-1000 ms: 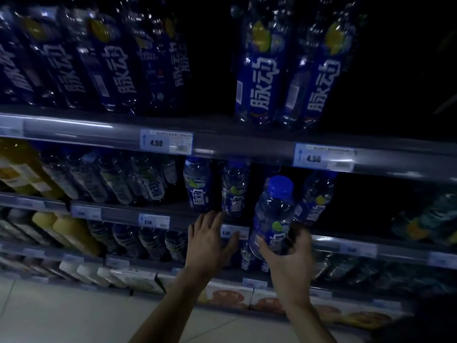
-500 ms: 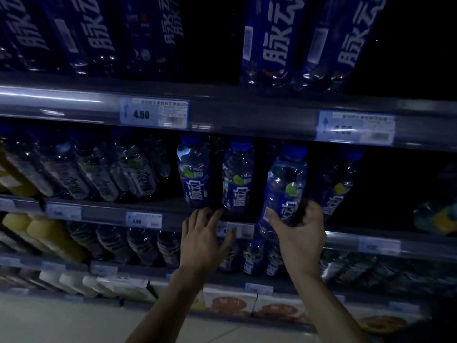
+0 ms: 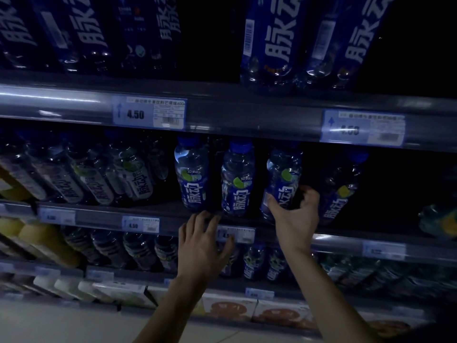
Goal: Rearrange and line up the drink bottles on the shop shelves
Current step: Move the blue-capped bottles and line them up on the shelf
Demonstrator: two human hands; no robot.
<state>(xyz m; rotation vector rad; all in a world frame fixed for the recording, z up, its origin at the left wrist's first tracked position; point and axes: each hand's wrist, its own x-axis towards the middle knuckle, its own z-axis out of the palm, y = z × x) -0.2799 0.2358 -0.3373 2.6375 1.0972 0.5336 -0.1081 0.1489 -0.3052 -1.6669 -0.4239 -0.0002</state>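
The right hand (image 3: 295, 219) is gripping a blue-labelled bottle, the third bottle (image 3: 282, 179) in a short row, just up and to the right of the small price tag (image 3: 238, 235) on the shelf edge. The thumb is pressing the left side of its lower part and the fingers are curling round the right side, so the grasp is closing snugly on the plastic. That bottle is leaning a touch. Whether its base is sitting on the shelf is hard to tell in this dim light.

The left hand (image 3: 201, 243) is holding nothing, with its fingers spreading out nearly straight. Its thumb is lying across the left end of the price tag, and its fingertips are reaching up to the shelf edge just left of the tag. Whether they are touching that edge cannot be told.

Directly above the tag the second bottle (image 3: 237, 179) is standing upright. The first bottle (image 3: 191, 174) is standing up and to the left of the tag, and the fourth bottle (image 3: 341, 186) is sitting in shadow far to the right of it.

High above the tag, big bottles (image 3: 269, 40) are lining the top shelf. Below it, small bottles (image 3: 254, 262) are standing in the dark. Yellow bottles (image 3: 42, 241) are showing far to its left.
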